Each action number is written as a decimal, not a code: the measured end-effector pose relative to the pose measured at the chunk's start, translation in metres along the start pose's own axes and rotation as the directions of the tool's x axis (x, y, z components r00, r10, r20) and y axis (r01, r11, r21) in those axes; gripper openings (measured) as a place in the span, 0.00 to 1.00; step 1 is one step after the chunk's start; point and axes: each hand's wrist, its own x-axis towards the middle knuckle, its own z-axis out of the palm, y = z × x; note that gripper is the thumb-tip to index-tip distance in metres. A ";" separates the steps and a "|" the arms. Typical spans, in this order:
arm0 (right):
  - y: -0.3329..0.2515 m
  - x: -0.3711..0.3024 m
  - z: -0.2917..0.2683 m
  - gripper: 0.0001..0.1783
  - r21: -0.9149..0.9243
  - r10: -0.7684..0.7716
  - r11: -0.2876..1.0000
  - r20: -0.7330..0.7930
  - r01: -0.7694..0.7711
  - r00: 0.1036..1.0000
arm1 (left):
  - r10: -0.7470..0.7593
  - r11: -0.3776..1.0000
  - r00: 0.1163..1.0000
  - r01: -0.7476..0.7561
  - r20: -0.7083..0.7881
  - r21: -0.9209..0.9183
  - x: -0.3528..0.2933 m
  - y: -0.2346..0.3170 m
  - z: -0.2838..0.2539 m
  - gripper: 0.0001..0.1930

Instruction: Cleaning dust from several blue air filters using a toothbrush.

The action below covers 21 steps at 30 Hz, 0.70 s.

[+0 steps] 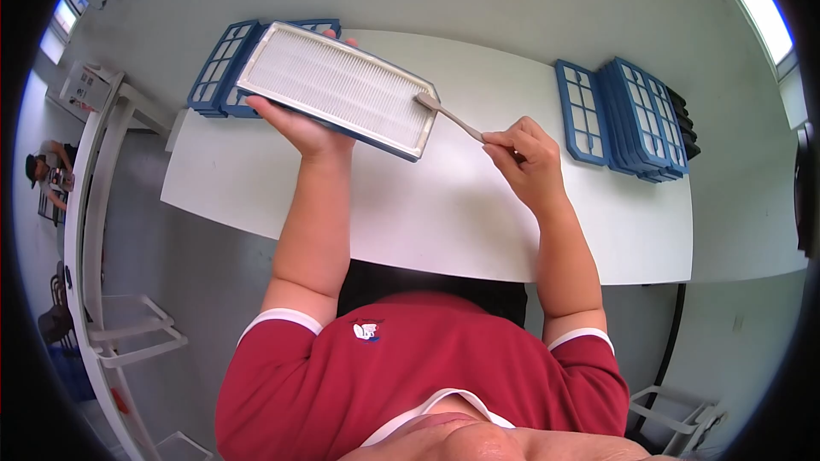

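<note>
A rectangular pleated air filter [337,85], white with a pale frame and a blue edge, is held up above the white table, tilted so its pleats face me. My left hand [309,130] grips it from below and behind, with the thumb along the near edge and fingertips showing past the far edge. In my right hand [530,158], thumb and fingers pinch the thin handle of a small brush [461,124]. The brush's head rests against the frame and pleats at the filter's right end; its bristles are hidden.
Blue-framed filters [220,64] lie stacked at the table's far left, partly behind the held one. More stacks [634,115] stand on the right beside dark parts [682,124]. The white table [436,213] has a wall behind it. Another person [55,172] is at far left.
</note>
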 end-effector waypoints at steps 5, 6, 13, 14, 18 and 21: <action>-0.009 0.003 -0.005 0.08 -0.063 -0.079 0.995 -0.010 0.078 0.997 | -0.021 0.991 1.000 0.019 -0.014 -0.133 0.003 -0.002 0.002 0.45; -0.012 0.002 -0.004 0.08 -0.051 -0.099 0.994 -0.003 0.098 0.995 | 0.002 0.992 1.000 -0.005 -0.020 -0.128 0.005 -0.003 0.001 0.45; -0.014 0.007 -0.003 0.06 0.082 -0.024 0.997 0.184 0.009 0.983 | -0.103 0.976 0.987 0.076 -0.125 -0.204 0.010 0.005 -0.009 0.43; -0.012 0.004 -0.004 0.06 0.073 0.004 0.997 0.152 -0.016 0.988 | -0.123 0.962 0.990 0.100 -0.075 -0.254 0.011 -0.005 -0.013 0.43; 0.007 0.000 -0.010 0.05 -0.086 0.017 0.996 -0.072 -0.024 0.997 | -0.368 0.889 0.930 0.359 0.023 -0.283 0.000 -0.008 -0.006 0.37; 0.018 0.000 -0.009 0.04 -0.029 0.029 0.999 -0.135 -0.033 0.990 | -0.478 0.872 0.863 0.446 0.161 0.201 -0.007 -0.007 -0.005 0.34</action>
